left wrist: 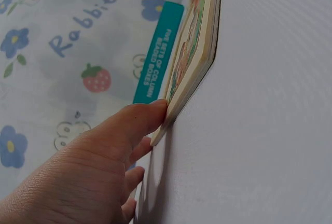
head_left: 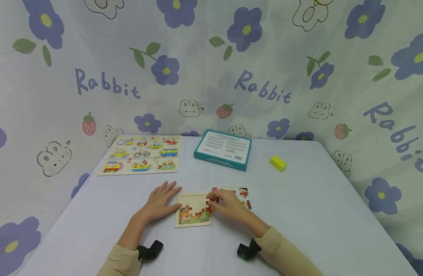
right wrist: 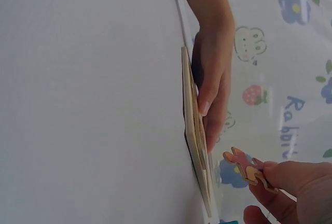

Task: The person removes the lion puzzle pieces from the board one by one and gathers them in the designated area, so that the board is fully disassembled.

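Vehicle board [head_left: 153, 154]: flat on white surface [head_left: 197, 253], 10 o'clock of puzzle tray [head_left: 193, 199]; shows bus, bicycle, boat, etc.

L hand [head_left: 159, 202]: 9 to 10 o'clock of tray. Fingers spread wide and extended, no grasp; thumb tip touches tray's L edge. Black wrist unit [head_left: 151, 251] sits at 6 o'clock of hand, beside beige sleeve [head_left: 122, 260].

Tray: flat on surface, btwn both hands. Fitted pcs. [head_left: 195, 218] occupy lower part, approx. 4 to 8 o'clock; bare wood shows toward 12 o'clock.

Teal box [head_left: 223, 149]: flat on surface, 1 o'clock of tray, well apart; white label side up.

Puzzle pc. [right wrist: 248, 169]: held in R hand [head_left: 230, 205], near tray's 2 to 3 o'clock edge, apart from tray. R thumb and index finger brought together w/ only the pc. btwn them. Note: red patch under R fingers is partly hidden; cannot tell if seated in tray or loose.

Loose pcs. [head_left: 244, 192]: on surface, 2 to 3 o'clock of tray, just beside R hand, partly covered by it.

Yellow block [head_left: 278, 163]: on surface, 2 o'clock of tray, well apart.
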`<state>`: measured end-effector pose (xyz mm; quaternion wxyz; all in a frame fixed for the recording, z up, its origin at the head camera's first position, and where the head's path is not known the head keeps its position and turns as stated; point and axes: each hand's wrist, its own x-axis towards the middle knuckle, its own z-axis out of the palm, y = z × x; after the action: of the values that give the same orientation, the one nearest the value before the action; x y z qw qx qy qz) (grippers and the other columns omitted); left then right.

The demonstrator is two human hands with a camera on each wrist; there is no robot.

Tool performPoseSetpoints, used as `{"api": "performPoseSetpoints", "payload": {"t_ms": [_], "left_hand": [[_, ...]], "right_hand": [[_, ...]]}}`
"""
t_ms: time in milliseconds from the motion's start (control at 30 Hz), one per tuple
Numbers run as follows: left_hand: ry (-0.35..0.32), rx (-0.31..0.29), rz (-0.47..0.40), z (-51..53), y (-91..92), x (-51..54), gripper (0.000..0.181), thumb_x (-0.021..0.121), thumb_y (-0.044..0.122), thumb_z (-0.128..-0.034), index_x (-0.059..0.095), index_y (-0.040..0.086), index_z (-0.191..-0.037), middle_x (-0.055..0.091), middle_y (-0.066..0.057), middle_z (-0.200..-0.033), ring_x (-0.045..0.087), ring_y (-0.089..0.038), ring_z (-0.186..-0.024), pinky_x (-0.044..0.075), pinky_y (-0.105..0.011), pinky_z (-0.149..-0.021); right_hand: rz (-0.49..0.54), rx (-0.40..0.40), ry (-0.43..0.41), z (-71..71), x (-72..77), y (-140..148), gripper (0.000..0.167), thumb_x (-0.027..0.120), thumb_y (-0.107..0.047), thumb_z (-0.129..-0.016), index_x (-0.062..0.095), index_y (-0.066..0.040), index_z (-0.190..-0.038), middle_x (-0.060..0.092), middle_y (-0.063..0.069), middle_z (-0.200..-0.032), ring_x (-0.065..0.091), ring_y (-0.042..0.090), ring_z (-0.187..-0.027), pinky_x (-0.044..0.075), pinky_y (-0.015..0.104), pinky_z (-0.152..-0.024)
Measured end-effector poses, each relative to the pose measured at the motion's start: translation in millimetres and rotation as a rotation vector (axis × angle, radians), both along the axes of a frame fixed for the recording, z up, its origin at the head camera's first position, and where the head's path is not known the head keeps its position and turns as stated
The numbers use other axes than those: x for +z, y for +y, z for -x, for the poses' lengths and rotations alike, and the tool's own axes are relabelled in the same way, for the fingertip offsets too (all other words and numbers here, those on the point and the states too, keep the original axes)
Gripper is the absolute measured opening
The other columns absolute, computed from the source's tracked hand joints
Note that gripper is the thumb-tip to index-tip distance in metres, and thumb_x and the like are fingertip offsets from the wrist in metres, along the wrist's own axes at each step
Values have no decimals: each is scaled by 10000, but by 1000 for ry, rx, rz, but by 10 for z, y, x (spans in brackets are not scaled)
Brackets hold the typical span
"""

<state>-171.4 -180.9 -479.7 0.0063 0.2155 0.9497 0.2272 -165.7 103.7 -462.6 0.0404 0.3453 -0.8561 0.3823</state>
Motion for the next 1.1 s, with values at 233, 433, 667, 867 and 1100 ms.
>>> {"api": "performPoseSetpoints", "payload": {"t_ms": [233, 433, 667, 867, 1100], "left_hand": [[3, 0, -1, 3, -1, -9, 654, 560, 533, -836, 447, 169, -1368, 292, -97, -1471, 140, -359, -1361, 109, -578, -1035], [4, 0, -8, 4, -2, -14, 655, 563, 531, -834, 447, 168, -1367, 291, -98, -1471, 137, -358, -1362, 106, -582, -1034], [8, 0, 0, 4, 1, -10, 654, 562, 529, -836, 450, 160, -1365, 296, -110, -1467, 145, -368, -1358, 114, -591, -1028], [14, -1, 10, -4, 9, 3, 650, 566, 519, -837, 456, 146, -1359, 302, -122, -1462, 153, -381, -1353, 125, -600, -1024], [20, -7, 4, -9, 9, 18, 648, 569, 511, -837, 462, 135, -1353, 308, -129, -1457, 157, -391, -1349, 124, -607, -1021]], "right_hand": [[-2, -45, -37, 25, -36, 161, 149, 669, -172, -846, 655, -112, -982, 578, -142, -747, 531, 32, -709, 474, 222, -654], [-2, -93, -71, 19, -48, 308, 178, 671, -203, -845, 656, -116, -1000, 569, -144, -756, 528, 50, -714, 482, 226, -653], [3, -126, -85, 35, -68, 448, 216, 688, -225, -829, 655, -106, -1006, 555, -144, -721, 512, 62, -707, 461, 214, -625], [9, -128, -106, 46, -73, 513, 221, 694, -204, -823, 646, -86, -1004, 555, -135, -696, 519, 74, -687, 459, 227, -606], [4, -164, -193, 78, -118, 579, 242, 702, -268, -813, 654, -141, -1013, 564, -124, -702, 514, 97, -718, 456, 231, -612]]}}
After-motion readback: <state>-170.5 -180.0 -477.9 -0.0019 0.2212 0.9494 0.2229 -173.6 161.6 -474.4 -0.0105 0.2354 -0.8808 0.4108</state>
